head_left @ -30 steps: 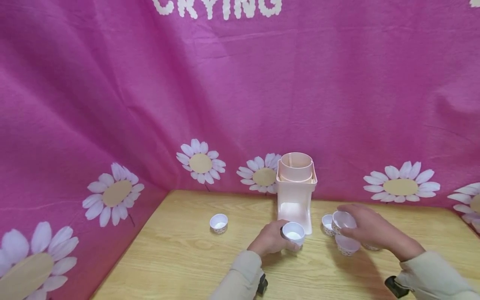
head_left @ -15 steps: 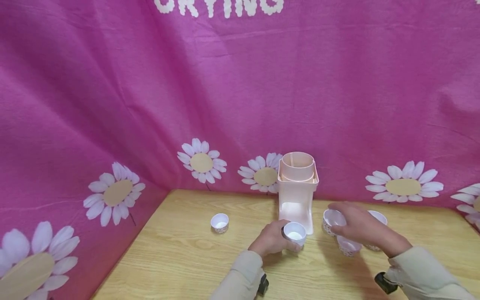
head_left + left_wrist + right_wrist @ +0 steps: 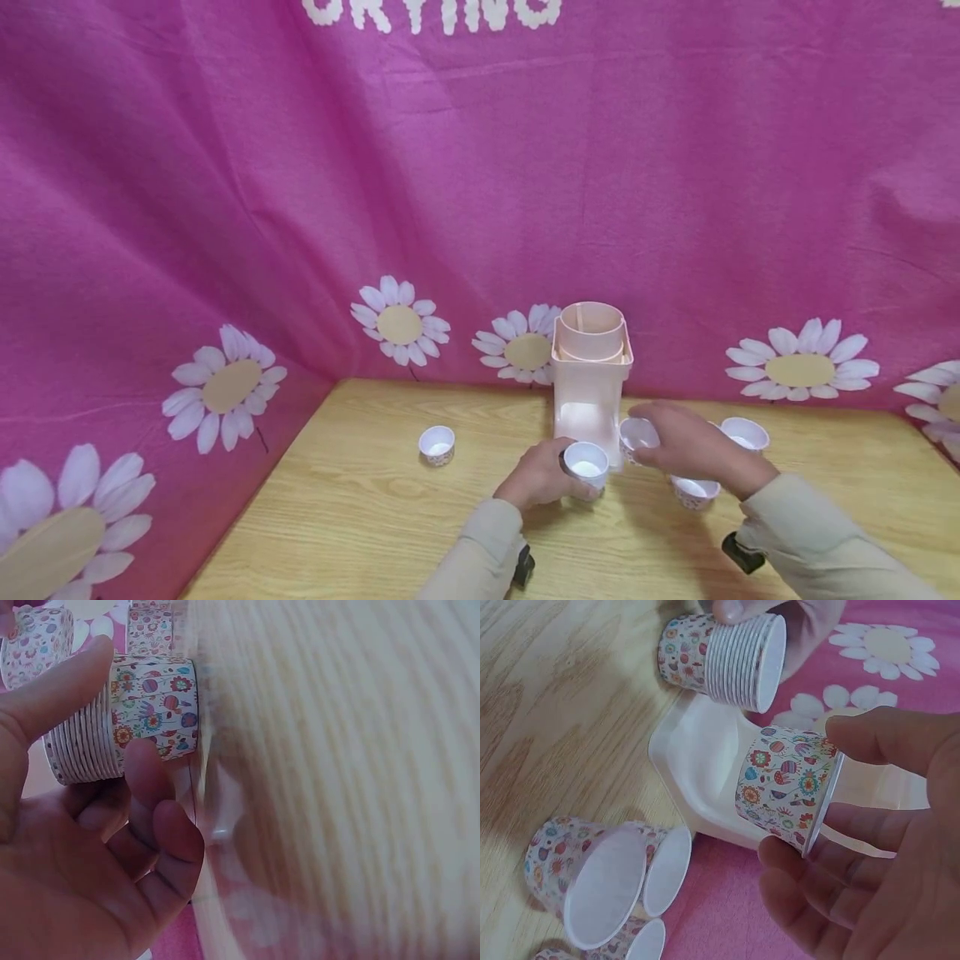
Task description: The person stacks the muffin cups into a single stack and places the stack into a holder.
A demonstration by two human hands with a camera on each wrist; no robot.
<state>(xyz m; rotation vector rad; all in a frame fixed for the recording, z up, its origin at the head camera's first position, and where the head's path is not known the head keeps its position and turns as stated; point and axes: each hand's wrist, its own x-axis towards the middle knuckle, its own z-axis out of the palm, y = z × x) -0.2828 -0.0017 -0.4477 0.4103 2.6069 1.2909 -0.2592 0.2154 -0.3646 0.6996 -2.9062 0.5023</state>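
My left hand (image 3: 543,477) grips a stack of nested paper cups (image 3: 154,712) with a colourful flower print, in front of the pale pink dispenser (image 3: 591,392). The stacked rims show as white rings under the thumb. My right hand (image 3: 690,446) pinches one paper cup (image 3: 787,780) of the same print between thumb and fingers. It is upright in the head view, just right of the stack and beside the dispenser's base (image 3: 705,757). Part of that cup's rim is hidden by the right fingers.
Several more flowered cups (image 3: 607,885) stand on the wooden table (image 3: 360,517) at the right, partly behind my right hand and forearm. A lone cup (image 3: 437,446) stands left of the dispenser. A pink daisy-print cloth (image 3: 480,183) hangs behind and at the left.
My right hand has moved left with its paper cup, from over the other cups to beside the dispenser and the stack. The left hand and its stack have stayed in place.
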